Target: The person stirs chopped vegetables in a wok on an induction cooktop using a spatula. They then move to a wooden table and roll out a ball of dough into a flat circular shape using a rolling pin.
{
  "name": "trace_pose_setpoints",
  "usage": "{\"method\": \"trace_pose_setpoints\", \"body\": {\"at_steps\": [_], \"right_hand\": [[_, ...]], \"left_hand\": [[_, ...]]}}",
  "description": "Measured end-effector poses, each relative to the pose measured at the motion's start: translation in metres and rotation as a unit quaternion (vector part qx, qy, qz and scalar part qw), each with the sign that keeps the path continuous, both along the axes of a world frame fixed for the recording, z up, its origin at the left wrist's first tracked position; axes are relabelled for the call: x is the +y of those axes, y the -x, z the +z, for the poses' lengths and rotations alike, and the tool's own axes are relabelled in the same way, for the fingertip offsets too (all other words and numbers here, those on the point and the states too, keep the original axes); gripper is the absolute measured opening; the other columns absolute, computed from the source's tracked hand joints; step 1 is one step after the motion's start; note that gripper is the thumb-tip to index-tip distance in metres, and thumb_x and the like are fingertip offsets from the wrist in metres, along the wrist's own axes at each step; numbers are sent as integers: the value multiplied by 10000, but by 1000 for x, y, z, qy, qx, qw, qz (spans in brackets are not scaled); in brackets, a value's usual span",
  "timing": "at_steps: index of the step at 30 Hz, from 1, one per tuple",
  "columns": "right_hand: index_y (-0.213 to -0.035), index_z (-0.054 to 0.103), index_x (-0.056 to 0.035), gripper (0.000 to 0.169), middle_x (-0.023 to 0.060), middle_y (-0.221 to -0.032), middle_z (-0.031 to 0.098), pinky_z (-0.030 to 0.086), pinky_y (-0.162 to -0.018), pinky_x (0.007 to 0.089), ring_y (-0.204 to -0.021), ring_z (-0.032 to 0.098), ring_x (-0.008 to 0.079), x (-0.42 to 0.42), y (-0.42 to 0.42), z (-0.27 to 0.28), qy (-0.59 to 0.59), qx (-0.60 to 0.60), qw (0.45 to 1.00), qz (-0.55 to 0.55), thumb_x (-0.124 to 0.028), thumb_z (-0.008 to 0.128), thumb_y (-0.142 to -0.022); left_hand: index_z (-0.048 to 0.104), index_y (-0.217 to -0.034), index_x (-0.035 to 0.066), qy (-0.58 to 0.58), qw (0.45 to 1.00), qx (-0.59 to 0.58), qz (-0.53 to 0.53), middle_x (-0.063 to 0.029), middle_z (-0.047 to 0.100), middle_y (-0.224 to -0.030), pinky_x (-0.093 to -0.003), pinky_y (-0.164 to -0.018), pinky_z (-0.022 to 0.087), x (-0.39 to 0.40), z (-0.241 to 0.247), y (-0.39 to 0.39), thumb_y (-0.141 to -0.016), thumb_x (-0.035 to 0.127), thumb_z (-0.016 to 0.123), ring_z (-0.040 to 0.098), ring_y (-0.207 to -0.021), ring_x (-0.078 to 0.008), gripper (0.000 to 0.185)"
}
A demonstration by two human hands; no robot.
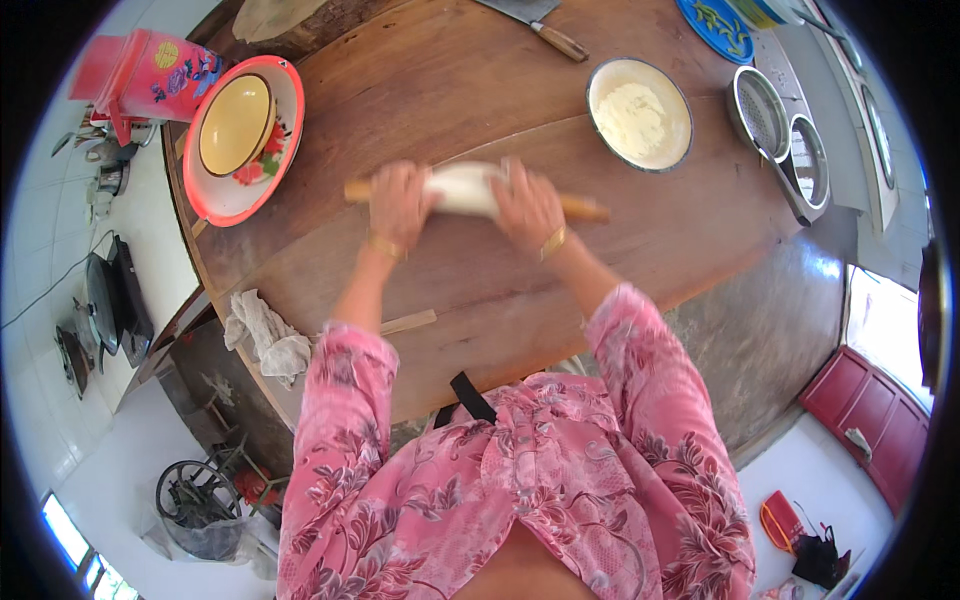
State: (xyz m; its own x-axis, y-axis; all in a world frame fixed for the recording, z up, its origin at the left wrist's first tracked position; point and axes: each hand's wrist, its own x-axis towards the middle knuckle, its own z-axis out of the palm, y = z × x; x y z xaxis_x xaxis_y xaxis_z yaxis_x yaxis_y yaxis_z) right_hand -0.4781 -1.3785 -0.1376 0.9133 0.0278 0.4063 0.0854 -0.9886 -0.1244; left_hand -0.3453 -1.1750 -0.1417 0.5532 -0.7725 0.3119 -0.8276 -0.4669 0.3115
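A sheet of white dough (463, 187) is wrapped around a wooden rolling pin (585, 208), whose two ends stick out at either side. Over the left part of the pin my left hand (399, 201) is curled, its fingers at the edge of the dough. My right hand (528, 205) grips the right part in the same way, fingertips touching the dough. Hands, dough and pin are blurred. All of it rests on a brown wooden table (480, 277). An enamel bowl (679, 154) holding pale flour (632, 120) stands beyond my right hand.
At the left, a yellow bowl (236, 124) sits in a red-rimmed basin (196, 191), beside a pink bucket (169, 75). A cleaver (559, 39) lies at the far edge. Strainers (761, 112) are at the right. Nearer me are a cloth (264, 337) and a wood strip (409, 322).
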Motion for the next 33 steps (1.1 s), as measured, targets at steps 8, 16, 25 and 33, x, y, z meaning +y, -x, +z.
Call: {"method": "trace_pose_setpoints", "body": {"at_steps": [8, 16, 25, 33], "right_hand": [[-1394, 446, -93, 681, 194, -1449, 413, 309, -1086, 568, -1347, 377, 399, 91, 186, 6, -75, 201, 976, 30, -402, 643, -820], [-1315, 487, -35, 599, 172, -1331, 503, 371, -1022, 464, -1232, 464, 358, -45, 83, 6, -180, 68, 959, -208, -356, 661, -840], [-1270, 505, 7, 544, 132, -1058, 543, 434, -889, 407, -1011, 535, 296, 39, 175, 18, -161, 124, 970, -134, -152, 664, -776], [-1230, 542, -4, 431, 111, -957, 549, 491, -795, 365, -938, 570, 275, 64, 173, 13, -176, 225, 958, -11, -120, 548, -815]], "left_hand": [[493, -1381, 176, -136, 989, 54, -23, -130, 368, -1490, -676, -1089, 135, 101, -11, 172, -844, 669, 433, 225, -1423, -394, 731], [410, -1429, 162, -197, 975, -92, -51, -94, 448, -1427, -656, -1082, 180, -150, 38, 14, -831, 607, 534, 291, -1385, -382, 755], [371, -1449, 114, -179, 968, 82, -156, -60, 346, -1508, -634, -1111, 157, -5, 27, 168, -780, 549, 602, 248, -1430, -306, 831], [391, -1384, -27, 533, 501, 566, 381, -227, 486, -1356, -500, -1029, 423, 61, 2, 205, -939, 139, 606, 505, -1243, -342, 521]]}}
